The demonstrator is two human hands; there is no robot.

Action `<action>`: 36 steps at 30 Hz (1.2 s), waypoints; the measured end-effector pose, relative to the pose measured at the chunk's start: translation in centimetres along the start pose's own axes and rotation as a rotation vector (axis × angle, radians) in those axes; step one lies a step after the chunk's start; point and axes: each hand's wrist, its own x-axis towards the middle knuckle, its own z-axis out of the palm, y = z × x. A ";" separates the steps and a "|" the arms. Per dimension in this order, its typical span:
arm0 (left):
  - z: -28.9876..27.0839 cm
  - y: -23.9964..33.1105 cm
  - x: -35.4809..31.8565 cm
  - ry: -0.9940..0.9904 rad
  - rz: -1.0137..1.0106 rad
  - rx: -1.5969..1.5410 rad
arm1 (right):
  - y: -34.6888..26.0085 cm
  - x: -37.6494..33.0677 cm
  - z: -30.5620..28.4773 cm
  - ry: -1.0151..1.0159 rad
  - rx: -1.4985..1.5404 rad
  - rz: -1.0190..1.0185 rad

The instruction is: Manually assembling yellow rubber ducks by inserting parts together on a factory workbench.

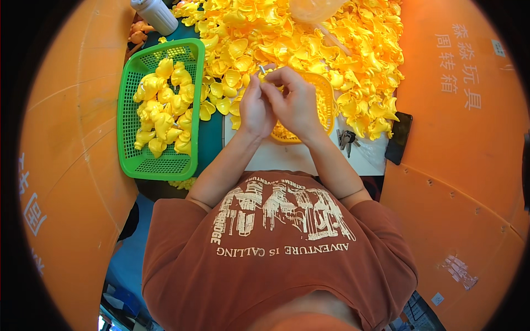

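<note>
My left hand [255, 112] and my right hand [296, 102] meet at the fingertips, over the near edge of the heap of yellow plastic shells [237, 49]. Pinched between them is a small yellow part with a grey pin [262, 70], mostly hidden by the fingers. Both hands are closed. Beneath my right hand stands a yellow basket [329, 105] holding many tiny yellow pieces. To the left, a green basket [126, 110] contains several rounded yellow plastic parts [164, 124], some with grey pins showing.
Orange panels [77, 110] rise on both sides. On the right lie a bunch of keys [347, 140] and a dark phone-like slab [399, 138]. A grey-white bottle [155, 16] stands behind the green basket, and a clear plastic bag [314, 8] rests on the heap.
</note>
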 end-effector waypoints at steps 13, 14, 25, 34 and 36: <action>-5.4 4.4 -2.1 0.237 0.003 0.055 | 6.7 7.9 0.5 0.025 -0.740 -0.284; -5.5 4.5 -2.0 0.257 -0.001 0.045 | 6.4 7.9 0.5 -0.072 -0.845 -0.241; -4.6 4.3 -0.9 0.243 -0.058 0.046 | 8.8 8.6 -0.5 -0.027 -0.221 -0.013; -3.4 3.7 0.1 0.246 -0.095 0.039 | 11.6 9.8 -2.0 -0.041 0.272 0.235; -3.3 3.6 0.1 0.247 -0.096 0.043 | 11.1 9.8 -1.8 -0.116 0.141 0.230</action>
